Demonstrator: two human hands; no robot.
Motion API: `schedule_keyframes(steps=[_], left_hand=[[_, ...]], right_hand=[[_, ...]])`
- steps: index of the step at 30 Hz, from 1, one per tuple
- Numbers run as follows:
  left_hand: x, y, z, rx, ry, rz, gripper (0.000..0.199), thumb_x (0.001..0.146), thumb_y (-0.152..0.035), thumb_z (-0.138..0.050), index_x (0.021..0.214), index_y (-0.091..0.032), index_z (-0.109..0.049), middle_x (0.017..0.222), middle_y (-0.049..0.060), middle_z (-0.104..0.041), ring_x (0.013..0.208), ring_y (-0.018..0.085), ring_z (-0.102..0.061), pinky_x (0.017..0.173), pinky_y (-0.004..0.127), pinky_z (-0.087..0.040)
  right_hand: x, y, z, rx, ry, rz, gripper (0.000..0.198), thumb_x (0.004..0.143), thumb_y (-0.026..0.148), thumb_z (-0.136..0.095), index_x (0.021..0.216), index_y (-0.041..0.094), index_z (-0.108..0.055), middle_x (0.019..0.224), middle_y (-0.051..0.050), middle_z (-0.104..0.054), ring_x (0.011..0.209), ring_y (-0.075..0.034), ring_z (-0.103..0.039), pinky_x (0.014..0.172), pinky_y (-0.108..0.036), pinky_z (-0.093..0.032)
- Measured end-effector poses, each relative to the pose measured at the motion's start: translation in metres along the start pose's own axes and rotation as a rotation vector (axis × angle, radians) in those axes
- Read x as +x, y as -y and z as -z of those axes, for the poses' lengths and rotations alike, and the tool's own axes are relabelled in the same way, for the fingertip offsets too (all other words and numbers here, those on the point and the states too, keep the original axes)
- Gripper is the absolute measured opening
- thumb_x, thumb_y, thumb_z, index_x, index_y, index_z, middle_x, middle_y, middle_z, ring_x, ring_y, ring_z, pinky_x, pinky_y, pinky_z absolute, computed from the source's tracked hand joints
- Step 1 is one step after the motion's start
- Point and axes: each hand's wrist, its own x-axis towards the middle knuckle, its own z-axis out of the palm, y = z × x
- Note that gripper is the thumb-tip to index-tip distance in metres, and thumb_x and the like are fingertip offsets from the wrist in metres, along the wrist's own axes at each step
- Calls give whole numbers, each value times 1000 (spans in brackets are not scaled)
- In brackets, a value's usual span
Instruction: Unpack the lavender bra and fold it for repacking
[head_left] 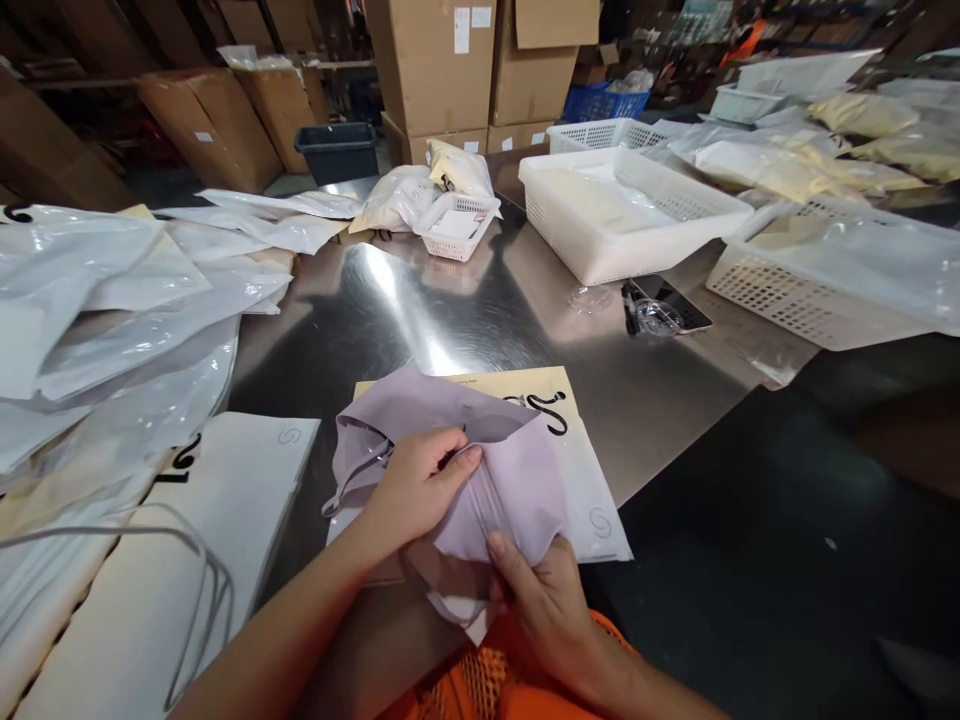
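Observation:
A lilac bra (517,480) is held up over the near part of the metal table. My left hand (420,485) pinches its upper edge between thumb and fingers. Lower down, my right hand (544,595) grips the bra's bottom edge, thumb on the outside and the other fingers partly hidden behind the fabric. A thin lilac strap (356,478) loops out to the left. Under the bra lies a cream and white printed bag (592,480), partly covered by it.
Clear plastic packages (135,300) pile up on the left beside a stack of white printed bags (255,470) and a grey cord (202,560). White baskets (600,245), a phone (671,303) and a small white basket (454,228) stand farther back on the metal table (480,310). Cardboard boxes (435,80) rise behind.

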Motion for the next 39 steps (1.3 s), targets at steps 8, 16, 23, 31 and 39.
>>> schedule_keyframes(steps=[8, 16, 23, 31, 39], left_hand=[[2, -4, 14, -138, 302, 98, 40, 92, -45, -44, 63, -20, -33, 64, -4, -33, 63, 12, -32, 57, 26, -25], [-1, -7, 18, -222, 353, 156, 38, 92, -44, -47, 65, -18, -42, 66, -4, -38, 63, 11, -34, 58, 24, -27], [-2, -11, 20, -177, 405, 191, 26, 85, -38, -57, 70, -17, -55, 63, -4, -47, 61, 10, -40, 56, 23, -27], [-9, -13, 49, 137, 673, -51, 32, 77, -19, -60, 108, -22, -67, 94, -1, -67, 80, 16, -56, 74, 25, -39], [-24, -30, 47, 349, 806, -332, 33, 78, -5, -49, 102, -23, -61, 80, 1, -67, 77, 20, -61, 63, 27, -37]], right_hand=[[-14, -21, 16, 106, 141, -212, 64, 94, 65, -46, 56, 15, -57, 47, -3, -54, 43, -11, -51, 47, -21, -39], [-16, -19, 16, 139, 152, -225, 62, 94, 65, -46, 58, 15, -57, 46, -1, -50, 44, -11, -48, 47, -22, -37], [-17, -18, 12, 134, 171, -213, 62, 95, 63, -44, 59, 15, -56, 48, -2, -50, 47, -11, -48, 49, -21, -35], [-13, 14, 23, -215, 463, -12, 50, 102, 47, -38, 69, 15, -58, 65, -1, -53, 60, -12, -46, 58, -23, -35], [-8, 48, 61, -511, 454, 234, 19, 95, 23, -57, 81, 22, -71, 71, 0, -65, 62, -13, -57, 59, -22, -42]])
